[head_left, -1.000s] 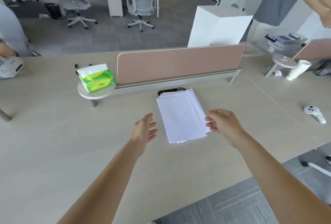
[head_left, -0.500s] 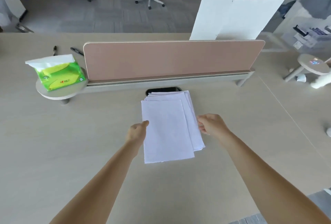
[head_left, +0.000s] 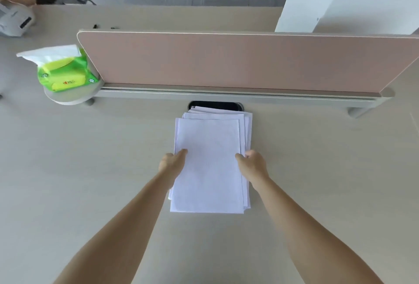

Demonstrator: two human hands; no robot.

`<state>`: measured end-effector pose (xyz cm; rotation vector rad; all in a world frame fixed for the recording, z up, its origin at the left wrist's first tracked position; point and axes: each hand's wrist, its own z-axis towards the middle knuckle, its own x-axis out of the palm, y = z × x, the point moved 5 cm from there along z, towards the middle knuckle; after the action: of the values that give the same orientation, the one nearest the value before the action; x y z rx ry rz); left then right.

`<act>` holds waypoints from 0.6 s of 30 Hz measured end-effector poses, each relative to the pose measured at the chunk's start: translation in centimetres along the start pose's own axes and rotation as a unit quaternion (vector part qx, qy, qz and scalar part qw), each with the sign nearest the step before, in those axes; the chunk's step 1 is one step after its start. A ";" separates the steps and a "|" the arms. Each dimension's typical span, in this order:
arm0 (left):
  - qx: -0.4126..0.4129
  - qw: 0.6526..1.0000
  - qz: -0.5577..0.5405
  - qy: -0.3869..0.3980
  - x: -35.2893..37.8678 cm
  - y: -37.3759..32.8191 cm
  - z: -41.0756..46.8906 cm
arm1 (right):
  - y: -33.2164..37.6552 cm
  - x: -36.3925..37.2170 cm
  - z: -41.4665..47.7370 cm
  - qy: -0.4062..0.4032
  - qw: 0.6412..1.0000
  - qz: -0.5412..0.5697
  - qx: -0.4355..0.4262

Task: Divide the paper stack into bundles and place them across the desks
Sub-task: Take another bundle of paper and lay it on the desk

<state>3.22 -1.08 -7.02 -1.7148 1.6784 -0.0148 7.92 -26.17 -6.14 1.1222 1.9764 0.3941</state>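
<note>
You are at the opening step: gathering the slightly fanned white paper stack (head_left: pixel 208 161) before any bundle has been split off. It lies flat on the pale wood-grain worktop (head_left: pixel 90 170), straight in front of you, with its far edge overlapping the black oval cable port (head_left: pixel 215 105) at the foot of the long pink fabric divider panel (head_left: pixel 226 61). Your left hand (head_left: pixel 171 162) sits at the stack's left edge with the thumb laid on the top sheet. Your right hand (head_left: pixel 252 164) mirrors it at the right edge. The other fingers are tucked out of sight at the edges, so both hands appear to pinch the paper between them.

Judging from this, the next move calls for squaring the offset sheets, then lifting and thumbing off a first bundle. Loose sheets will slide, so keep an even pinch on both sides.

A second ago both hands were spread and off the paper, the left one well apart from it. Half a second ago they had only reached the edges. Now the thumbs are on top and the fan looks narrower. The view has also tipped further down, and the green plastic tissue pack (head_left: pixel 63 72) still sits at the panel's left end
</note>
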 end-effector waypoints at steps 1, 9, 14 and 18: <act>0.003 1.000 0.011 -0.003 0.5 -0.2 -0.1 | -0.2 0.2 0.3 0.004 1.000 -0.007 0.004; 0.038 0.992 0.110 -0.048 2.0 -1.2 -1.1 | 0.0 1.1 0.9 -0.004 0.997 -0.074 0.000; 0.019 0.996 0.074 -0.048 1.4 -0.6 -0.3 | -0.1 1.2 1.3 0.028 0.999 -0.012 0.023; 0.016 0.996 0.069 -0.050 1.1 -0.2 0.4 | -0.3 1.2 1.5 0.024 0.999 -0.017 0.011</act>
<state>3.74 -1.92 -7.72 -1.5482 1.7097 0.1062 8.53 -25.49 -7.86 1.1002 2.0451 0.3849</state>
